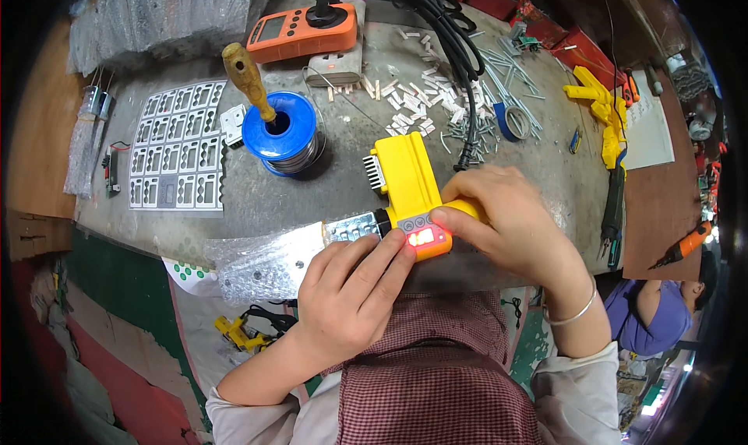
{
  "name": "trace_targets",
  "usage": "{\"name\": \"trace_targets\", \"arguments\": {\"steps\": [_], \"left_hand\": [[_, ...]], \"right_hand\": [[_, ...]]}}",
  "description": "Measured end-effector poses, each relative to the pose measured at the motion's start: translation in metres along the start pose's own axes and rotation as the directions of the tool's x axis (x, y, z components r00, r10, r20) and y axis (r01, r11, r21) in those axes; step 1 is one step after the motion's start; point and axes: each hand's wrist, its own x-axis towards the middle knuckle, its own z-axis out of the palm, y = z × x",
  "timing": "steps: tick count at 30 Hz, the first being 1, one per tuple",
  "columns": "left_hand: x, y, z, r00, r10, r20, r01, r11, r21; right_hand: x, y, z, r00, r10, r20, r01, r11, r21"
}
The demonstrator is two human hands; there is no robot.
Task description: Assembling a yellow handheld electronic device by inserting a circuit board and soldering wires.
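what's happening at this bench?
A person holds a yellow heating tool over the bench edge. The right hand grips its handle, thumb by the lit red display. The left hand presses fingers beside that display. The tool's metal plate lies partly in bubble wrap. A blue solder spool stands behind.

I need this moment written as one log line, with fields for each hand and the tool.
left hand: fingertips on lit red display | right hand: grips handle | yellow tool: on table edge, metal plate in bubble wrap
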Motion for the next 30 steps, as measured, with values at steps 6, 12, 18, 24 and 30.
{"name": "trace_targets", "arguments": {"steps": [6, 12, 18, 24, 30], "left_hand": [[0.003, 0.001, -0.005, 0.999, -0.001, 0.037, 0.001, 1.0, 0.01], [0.008, -0.004, -0.014, 0.995, -0.097, 0.027, 0.099, 0.986, -0.133], [0.013, -0.005, -0.012, 0.992, -0.128, 0.017, 0.129, 0.985, -0.119], [0.018, 0.0, -0.017, 0.988, -0.128, 0.082, 0.13, 0.991, -0.025], [0.025, -0.002, -0.015, 0.981, -0.126, 0.146, 0.122, 0.992, 0.037]], "right_hand": [[0.017, 0.005, -0.012, 0.971, 0.092, 0.222, -0.115, 0.989, 0.093], [0.02, 0.006, -0.016, 0.935, 0.146, 0.323, -0.206, 0.966, 0.159], [0.021, 0.005, -0.016, 0.931, 0.154, 0.332, -0.212, 0.966, 0.148], [0.019, 0.007, -0.016, 0.946, 0.115, 0.302, -0.17, 0.972, 0.162], [0.022, 0.01, -0.017, 0.952, 0.083, 0.296, -0.134, 0.978, 0.158]]}}
